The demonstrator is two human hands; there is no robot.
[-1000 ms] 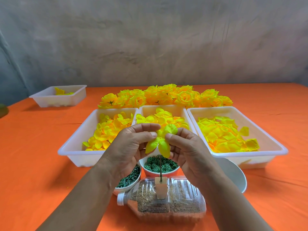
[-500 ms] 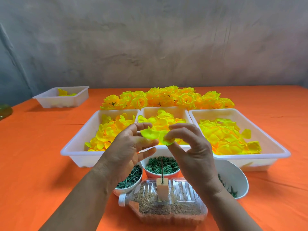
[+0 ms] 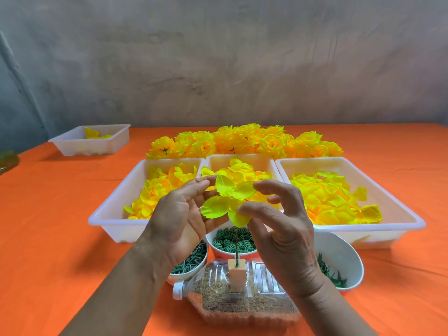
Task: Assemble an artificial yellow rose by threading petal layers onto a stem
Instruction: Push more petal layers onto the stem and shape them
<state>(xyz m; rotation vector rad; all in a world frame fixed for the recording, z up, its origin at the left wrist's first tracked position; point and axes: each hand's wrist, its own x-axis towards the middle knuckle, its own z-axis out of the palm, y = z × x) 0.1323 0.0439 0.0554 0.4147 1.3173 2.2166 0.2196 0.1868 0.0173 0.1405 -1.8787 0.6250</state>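
A right hand (image 3: 283, 234) pinches a yellow petal layer (image 3: 226, 202) above the upright stem (image 3: 235, 243), the left hand (image 3: 179, 214) touching its edge with near-straight fingers.

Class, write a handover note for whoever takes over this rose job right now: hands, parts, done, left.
Right hand pinches the petal layer; left hand steadies it with straight fingers.
It hangs above the stem, which stands bare in the block on the bottle.
Done: layer picked; finished roses lie behind the trays.
Left: thread this layer onto the stem, then more layers.
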